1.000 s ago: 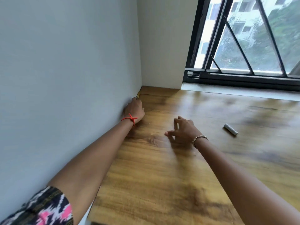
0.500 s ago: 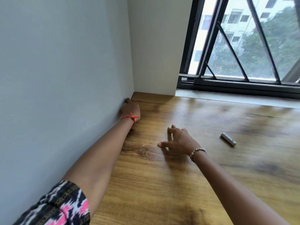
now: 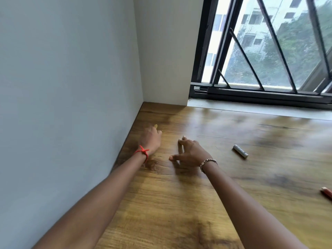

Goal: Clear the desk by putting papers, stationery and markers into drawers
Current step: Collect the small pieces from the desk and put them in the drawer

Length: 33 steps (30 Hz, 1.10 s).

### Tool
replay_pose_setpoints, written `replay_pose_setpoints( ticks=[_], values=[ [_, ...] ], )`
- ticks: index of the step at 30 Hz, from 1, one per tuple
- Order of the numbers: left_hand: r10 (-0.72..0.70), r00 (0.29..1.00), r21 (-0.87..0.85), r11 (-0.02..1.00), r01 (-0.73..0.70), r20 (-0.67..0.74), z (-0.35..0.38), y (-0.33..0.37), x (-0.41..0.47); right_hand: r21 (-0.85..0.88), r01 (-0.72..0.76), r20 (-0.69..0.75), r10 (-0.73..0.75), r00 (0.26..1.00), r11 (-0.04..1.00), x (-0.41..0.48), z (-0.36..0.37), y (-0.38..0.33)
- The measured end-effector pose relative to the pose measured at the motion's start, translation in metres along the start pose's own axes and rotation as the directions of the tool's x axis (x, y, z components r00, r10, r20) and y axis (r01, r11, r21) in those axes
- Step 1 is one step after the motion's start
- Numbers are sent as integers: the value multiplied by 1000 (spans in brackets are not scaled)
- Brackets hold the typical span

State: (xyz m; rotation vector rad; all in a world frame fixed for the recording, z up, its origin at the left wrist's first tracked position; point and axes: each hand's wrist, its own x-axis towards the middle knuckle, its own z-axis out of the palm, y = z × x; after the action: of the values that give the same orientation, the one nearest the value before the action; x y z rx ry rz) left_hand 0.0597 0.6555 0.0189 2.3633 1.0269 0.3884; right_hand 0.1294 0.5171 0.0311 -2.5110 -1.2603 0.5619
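Two hands over the counter (image 3: 179, 203): left hand (image 3: 150, 141) pinching some yellow thing (image 3: 156, 125), right hand (image 3: 190, 153) spread, marker (image 3: 240, 151) further right.

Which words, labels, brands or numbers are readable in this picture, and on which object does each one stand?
No text is readable.
Grey marker: dark print on its barrel, too blurred to read.
Red item at the right edge: no print shows.
Yellow item in the left hand: too small to tell.

Marker (image 3: 240, 151) on desk (image 3: 179, 203) — right of both hands.
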Motion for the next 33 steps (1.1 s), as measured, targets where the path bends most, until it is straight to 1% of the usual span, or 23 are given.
replay_pose_setpoints(
  ticks=[3,6,9,11,13,14,15,16,17,19,20,22,24,26,28,31,33],
  values=[
    [-27,997,-119,992,36,79,5,7,-29,10,1,10,-1,1000,1000,1,0,5],
    [-86,985,-262,957,124,151,4,24,-60,65,8,-7,-7,1000,998,-5,0,11],
    [-164,957,-457,850,261,241,4,39,-84,94,52,-42,-48,998,994,-19,-4,19],
    [-188,915,-530,766,364,356,1,46,-96,54,92,-143,-84,986,994,-29,-7,31],
    [-171,870,-562,702,437,463,-4,52,-106,-84,64,-292,-86,952,994,-37,-12,50],
    [-156,846,-574,670,470,510,-4,53,-109,-162,10,-359,-69,931,987,-40,-17,61],
    [-148,826,-586,638,500,544,-3,54,-110,-230,-63,-389,-33,920,971,-43,-23,72],
    [-141,812,-604,599,526,567,-3,55,-112,-287,-129,-388,8,922,949,-46,-27,83],
    [-138,800,-625,553,551,584,-2,56,-113,-329,-179,-357,54,933,927,-49,-30,95],
    [-133,779,-656,464,595,613,-1,58,-119,-350,-210,-259,121,958,913,-55,-33,115],
    [-142,768,-653,443,614,625,0,60,-122,-337,-201,-222,130,966,920,-56,-33,123],
    [-183,745,-633,422,649,642,4,62,-127,-316,-162,-212,97,972,935,-60,-33,132],
    [-215,720,-623,380,684,659,10,65,-130,-296,-136,-245,63,967,945,-64,-33,136],
    [-221,710,-631,337,699,669,16,71,-132,-264,-103,-266,31,963,959,-70,-32,138],
    [-207,708,-635,325,701,675,21,82,-136,-277,-80,-280,-1,960,957,-80,-32,141],
    [-169,711,-635,342,692,683,27,104,-143,-373,-178,-348,40,937,911,-98,-37,151],
    [-142,722,-642,365,674,677,29,122,-151,-400,-258,-394,89,915,880,-115,-44,161]
  ],
)
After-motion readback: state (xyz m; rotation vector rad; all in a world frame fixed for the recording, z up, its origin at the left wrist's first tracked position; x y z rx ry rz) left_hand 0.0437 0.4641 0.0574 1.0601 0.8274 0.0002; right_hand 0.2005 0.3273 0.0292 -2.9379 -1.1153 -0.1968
